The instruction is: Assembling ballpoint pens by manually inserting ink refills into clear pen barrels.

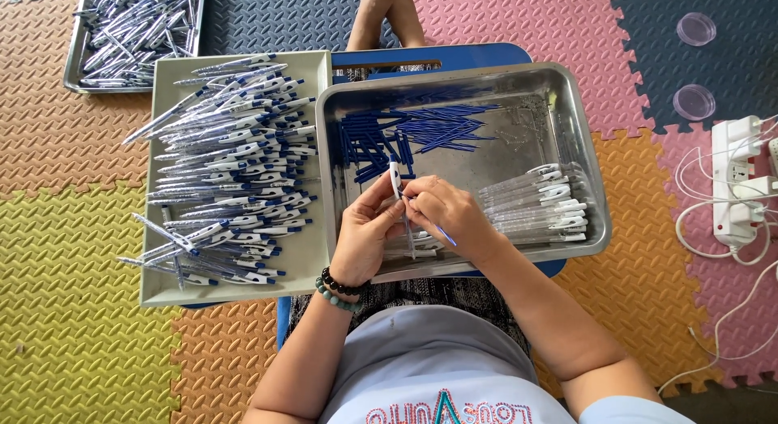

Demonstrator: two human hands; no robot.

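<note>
Both hands met over the near edge of the shiny steel tray (583, 156): my left hand (365, 233) was closed around a clear plastic pen barrel with a white clip (396, 181), holding it nearly upright, while my right hand (446, 213) pinched a thin blue ink refill (444, 234) between thumb and fingertips, its tail poking out towards my wrist. The two parts were touching or very close at the fingertips; I could not tell how far the refill sat inside the barrel, since my fingers hid the joint. To do this well, I judged, the barrel had to be held steady and the refill kept in line with its bore, pushed straight with light pressure so the slender tube would not bend or kink. In the tray, a heap of loose blue refills (405, 132) lay at the far left and a row of clear barrels with white clips (539, 205) lay to the right, just beside my right hand. Left of the steel tray sat a pale green flat tray (312, 266) piled with finished blue-and-white pens (231, 164), and another metal tray of pens (138, 31) rested on the coloured foam floor mats (73, 310) further off.
</note>
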